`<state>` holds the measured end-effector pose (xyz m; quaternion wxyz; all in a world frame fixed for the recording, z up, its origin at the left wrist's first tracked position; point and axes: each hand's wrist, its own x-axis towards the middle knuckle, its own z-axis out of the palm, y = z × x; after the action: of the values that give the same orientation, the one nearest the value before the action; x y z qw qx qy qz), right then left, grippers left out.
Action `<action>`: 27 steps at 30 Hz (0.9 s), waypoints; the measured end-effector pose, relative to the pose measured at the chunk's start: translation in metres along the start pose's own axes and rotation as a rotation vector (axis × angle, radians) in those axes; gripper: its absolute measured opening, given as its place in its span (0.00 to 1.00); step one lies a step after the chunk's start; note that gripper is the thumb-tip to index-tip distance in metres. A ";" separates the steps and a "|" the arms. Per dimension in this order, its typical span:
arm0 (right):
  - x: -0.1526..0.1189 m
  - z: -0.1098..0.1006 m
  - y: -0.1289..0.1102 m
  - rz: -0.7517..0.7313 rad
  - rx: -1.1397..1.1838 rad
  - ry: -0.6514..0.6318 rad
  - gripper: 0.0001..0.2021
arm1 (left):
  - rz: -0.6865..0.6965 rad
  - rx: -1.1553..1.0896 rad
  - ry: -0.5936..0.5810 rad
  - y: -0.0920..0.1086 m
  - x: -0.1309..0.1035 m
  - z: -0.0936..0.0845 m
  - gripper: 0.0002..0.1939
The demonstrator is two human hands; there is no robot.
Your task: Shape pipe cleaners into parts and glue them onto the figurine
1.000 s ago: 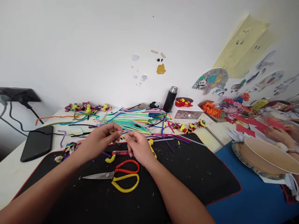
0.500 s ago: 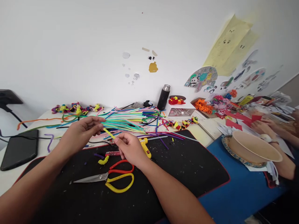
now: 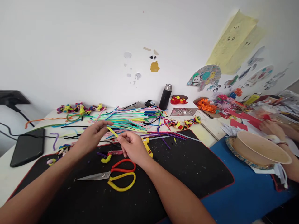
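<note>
Over the black mat [image 3: 187, 171], my right hand [image 3: 130, 146] pinches the lower end of a short yellow-green stem [image 3: 112, 132]. My left hand [image 3: 93, 135] is beside the stem's upper end, its fingers stretched out and apart from the thumb. Scissors [image 3: 116, 175] with red and yellow handles lie below both hands. Partly behind my right hand is a yellow glue gun [image 3: 147, 147]. A curled yellow piece [image 3: 106, 159] lies near a purple one [image 3: 101, 154]. Behind the hands spreads a pile of colourful fuzzy stems [image 3: 128, 118].
A black phone [image 3: 27, 147] lies at left. Against the wall stand a black flask [image 3: 165, 97] and a small box [image 3: 183, 111]. Several small fuzzy figures [image 3: 80, 108] line the back. At right are a beige bowl [image 3: 261, 147] and another person's hands [image 3: 272, 129] near red paper.
My left hand has opened from its pinch and let go of the stem's upper end. The view has shifted slightly, and a small figure now shows beside my left forearm.
</note>
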<state>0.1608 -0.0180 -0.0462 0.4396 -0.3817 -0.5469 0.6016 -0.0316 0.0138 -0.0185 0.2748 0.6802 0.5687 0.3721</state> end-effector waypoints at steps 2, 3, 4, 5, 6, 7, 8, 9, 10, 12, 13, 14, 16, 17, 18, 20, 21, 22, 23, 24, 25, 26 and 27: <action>0.000 0.000 -0.002 0.000 -0.011 0.001 0.10 | -0.007 0.040 -0.003 -0.002 0.000 0.003 0.22; 0.000 0.000 -0.002 0.003 -0.016 -0.001 0.10 | -0.011 0.051 -0.010 -0.003 -0.001 0.004 0.22; -0.001 0.000 -0.003 0.006 -0.020 -0.002 0.11 | -0.009 0.052 -0.014 -0.004 -0.001 0.005 0.21; -0.001 0.000 -0.003 0.007 -0.023 -0.004 0.11 | -0.004 0.049 -0.019 -0.005 -0.001 0.006 0.20; -0.001 0.000 -0.002 0.005 -0.025 -0.004 0.11 | 0.003 0.044 -0.017 -0.006 -0.001 0.006 0.19; -0.001 0.001 -0.002 0.002 -0.026 -0.004 0.11 | 0.010 0.035 -0.012 -0.007 -0.001 0.006 0.19; 0.000 0.001 -0.001 -0.001 -0.026 -0.004 0.11 | 0.014 0.020 -0.007 -0.008 0.000 0.006 0.18; 0.000 0.001 0.000 -0.002 -0.027 -0.004 0.11 | 0.010 -0.002 -0.006 -0.009 0.000 0.007 0.19; 0.000 0.001 0.001 -0.002 -0.029 -0.003 0.11 | -0.002 -0.033 -0.005 -0.010 0.001 0.007 0.19; 0.000 0.000 0.002 -0.005 -0.032 -0.002 0.12 | -0.019 -0.126 -0.004 -0.011 0.002 0.005 0.21; 0.000 0.000 0.003 -0.009 -0.034 -0.001 0.12 | -0.018 -0.180 -0.010 -0.010 0.002 0.004 0.23; 0.001 0.000 0.003 -0.013 -0.036 -0.001 0.13 | -0.017 -0.234 -0.026 -0.009 0.002 0.001 0.25; 0.001 -0.001 0.003 -0.018 -0.038 -0.003 0.13 | -0.031 -0.321 -0.122 -0.005 0.002 -0.006 0.27; 0.001 -0.001 0.003 -0.018 -0.038 -0.004 0.13 | -0.051 -0.350 -0.201 -0.003 0.001 -0.010 0.26; 0.001 -0.001 0.003 -0.017 -0.037 -0.004 0.13 | -0.071 -0.370 -0.283 -0.001 0.000 -0.014 0.24; 0.001 -0.002 0.004 -0.017 -0.035 -0.003 0.13 | -0.083 -0.405 -0.383 0.002 -0.002 -0.020 0.19; 0.001 -0.002 0.004 -0.019 -0.034 -0.005 0.12 | -0.077 -0.423 -0.392 0.003 -0.002 -0.021 0.18; 0.001 -0.002 0.004 -0.021 -0.036 -0.008 0.12 | -0.072 -0.441 -0.380 0.003 -0.003 -0.021 0.17; 0.001 -0.003 0.004 -0.022 -0.039 -0.013 0.12 | -0.070 -0.455 -0.360 0.003 -0.004 -0.021 0.17; 0.001 -0.003 0.005 -0.023 -0.044 -0.017 0.12 | -0.072 -0.464 -0.342 0.003 -0.004 -0.020 0.17; 0.001 -0.003 0.005 -0.023 -0.048 -0.021 0.11 | -0.075 -0.464 -0.328 0.003 -0.004 -0.018 0.17; 0.001 -0.003 0.005 -0.022 -0.051 -0.024 0.11 | -0.077 -0.458 -0.318 0.003 -0.004 -0.017 0.17; 0.001 -0.003 0.005 -0.023 -0.053 -0.025 0.11 | -0.077 -0.446 -0.308 0.004 -0.004 -0.016 0.18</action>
<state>0.1625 -0.0163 -0.0514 0.4294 -0.3794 -0.5723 0.5867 -0.0431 0.0081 -0.0070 0.5149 0.6293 0.4496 0.3698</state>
